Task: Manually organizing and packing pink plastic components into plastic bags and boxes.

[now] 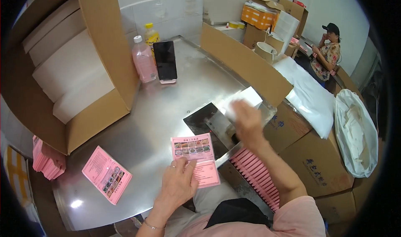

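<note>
Two loose pink leaflets (pixel 195 157) on the steel table (pixel 146 124): one pinched under left hand (pixel 178 186); right hand (pixel 246 121), blurred, apparently grips a white packet (pixel 242 101).

Bare steel between carton (pixel 96 116) and leaflet (pixel 193 147)

The surface (pixel 167 124) was a shiny steel top. On it stood a pink bottle (pixel 143 60) and a yellow-capped bottle (pixel 151 34) beside a dark phone (pixel 166 61) propped upright. A large open cardboard box (pixel 79 61) rested along its left side. A pink leaflet (pixel 107 174) lay flat near the front edge, and another pink leaflet (pixel 194 158) lay under the left hand (pixel 178 186).
</note>
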`<state>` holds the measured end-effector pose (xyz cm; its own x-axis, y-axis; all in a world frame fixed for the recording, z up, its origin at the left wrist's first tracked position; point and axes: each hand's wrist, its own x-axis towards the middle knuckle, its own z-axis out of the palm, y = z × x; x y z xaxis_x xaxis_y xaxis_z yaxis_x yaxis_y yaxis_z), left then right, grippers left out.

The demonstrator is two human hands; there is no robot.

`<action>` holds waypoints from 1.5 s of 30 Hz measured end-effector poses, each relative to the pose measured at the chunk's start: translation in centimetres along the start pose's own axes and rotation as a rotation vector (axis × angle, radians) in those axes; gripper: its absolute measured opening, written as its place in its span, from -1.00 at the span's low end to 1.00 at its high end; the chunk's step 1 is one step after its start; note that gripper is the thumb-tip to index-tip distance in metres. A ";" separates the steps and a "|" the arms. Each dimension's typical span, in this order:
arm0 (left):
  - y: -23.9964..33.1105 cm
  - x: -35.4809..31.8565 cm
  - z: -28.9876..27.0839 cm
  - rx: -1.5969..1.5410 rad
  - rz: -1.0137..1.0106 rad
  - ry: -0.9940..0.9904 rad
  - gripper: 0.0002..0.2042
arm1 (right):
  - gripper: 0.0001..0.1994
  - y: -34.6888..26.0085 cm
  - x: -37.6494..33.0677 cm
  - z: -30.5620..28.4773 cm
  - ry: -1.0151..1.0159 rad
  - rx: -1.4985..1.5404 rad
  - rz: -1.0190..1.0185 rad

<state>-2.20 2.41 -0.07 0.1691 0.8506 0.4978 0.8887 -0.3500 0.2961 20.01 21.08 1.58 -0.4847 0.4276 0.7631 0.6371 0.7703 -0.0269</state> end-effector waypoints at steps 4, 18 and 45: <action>-0.7 -1.0 -1.7 -0.025 -0.186 -0.033 -0.41 | -0.62 -13.4 -4.2 -2.9 -0.493 0.481 -0.453; -0.2 -4.3 -3.9 -0.219 -0.349 -0.006 -0.51 | -0.84 -4.9 -1.2 4.7 -0.906 0.040 0.229; -0.7 -2.0 -0.9 -0.057 -0.255 -0.088 -0.29 | -0.65 -12.3 -1.7 -1.4 -0.482 0.490 -0.559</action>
<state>-3.56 0.58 -0.49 -0.0182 0.9439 0.3297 0.8825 -0.1398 0.4491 13.85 10.22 1.49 -0.9187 -0.0039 0.3949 -0.0427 0.9951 -0.0895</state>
